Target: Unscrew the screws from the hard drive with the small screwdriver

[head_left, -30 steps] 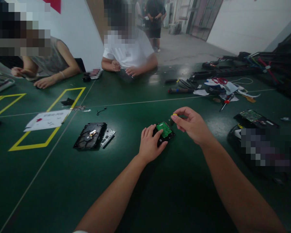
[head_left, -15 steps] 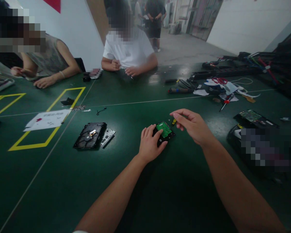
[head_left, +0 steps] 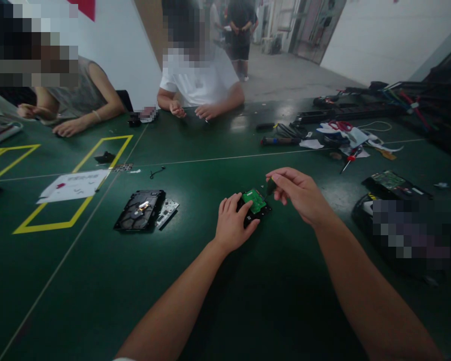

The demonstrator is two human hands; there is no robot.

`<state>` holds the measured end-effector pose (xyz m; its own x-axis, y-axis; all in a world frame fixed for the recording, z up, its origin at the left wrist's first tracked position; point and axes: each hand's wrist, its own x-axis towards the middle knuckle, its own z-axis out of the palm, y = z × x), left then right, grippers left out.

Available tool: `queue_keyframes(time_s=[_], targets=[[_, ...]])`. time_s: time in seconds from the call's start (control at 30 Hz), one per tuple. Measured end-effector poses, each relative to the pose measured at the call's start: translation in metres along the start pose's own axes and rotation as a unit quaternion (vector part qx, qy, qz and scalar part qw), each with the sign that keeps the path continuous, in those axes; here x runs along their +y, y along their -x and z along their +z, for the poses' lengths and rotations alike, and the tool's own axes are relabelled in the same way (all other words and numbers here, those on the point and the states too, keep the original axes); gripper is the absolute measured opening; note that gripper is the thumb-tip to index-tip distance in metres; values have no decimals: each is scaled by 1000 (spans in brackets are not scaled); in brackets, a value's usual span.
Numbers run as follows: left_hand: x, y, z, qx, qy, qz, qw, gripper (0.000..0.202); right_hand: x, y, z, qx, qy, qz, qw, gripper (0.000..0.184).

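Note:
A small black hard drive (head_left: 252,217) with a green circuit board (head_left: 253,200) on its upper face lies on the table in front of me. My left hand (head_left: 236,220) holds it down, fingers spread over its left side and the board, thumb along the near right edge. In my right hand (head_left: 291,193), thumb and fingers pinch the dark handle of a small screwdriver (head_left: 271,186). Its shaft points down to the board's right edge; whether the tip sits in a screw is too small to tell.
Left of my hands lie a black casing (head_left: 139,210) and a silver circuit board (head_left: 167,214). A white paper sheet (head_left: 75,184) overlaps yellow tape. To the right are another board (head_left: 393,183), a red-handled screwdriver (head_left: 350,159) and cables (head_left: 285,130). Two people sit across the table.
The screwdriver in my right hand has turned: its handle showed yellow before and looks dark now. My right fingers have shifted slightly; the left hand and drive stay put.

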<state>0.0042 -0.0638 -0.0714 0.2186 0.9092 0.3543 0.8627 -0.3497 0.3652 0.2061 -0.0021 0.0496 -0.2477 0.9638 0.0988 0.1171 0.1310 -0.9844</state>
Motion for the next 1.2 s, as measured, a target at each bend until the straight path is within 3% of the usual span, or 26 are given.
queue_keyframes(time_s=[0.2,0.47,1.03,1.2], targets=[[1,0,0,3,1,-2,1000,56,0,1,2,8,1,15,1000,38],[-1,0,2,2,0,-2,1000,56,-1,1,1,-8,-34,11,999,23],[1,0,-1,1,2,-1,1000,56,-3,2,3,9,-8,14,1000,40],[0,0,0,4,3,-1,1000,56,-3,1,-2,2,10,-13,1000,31]])
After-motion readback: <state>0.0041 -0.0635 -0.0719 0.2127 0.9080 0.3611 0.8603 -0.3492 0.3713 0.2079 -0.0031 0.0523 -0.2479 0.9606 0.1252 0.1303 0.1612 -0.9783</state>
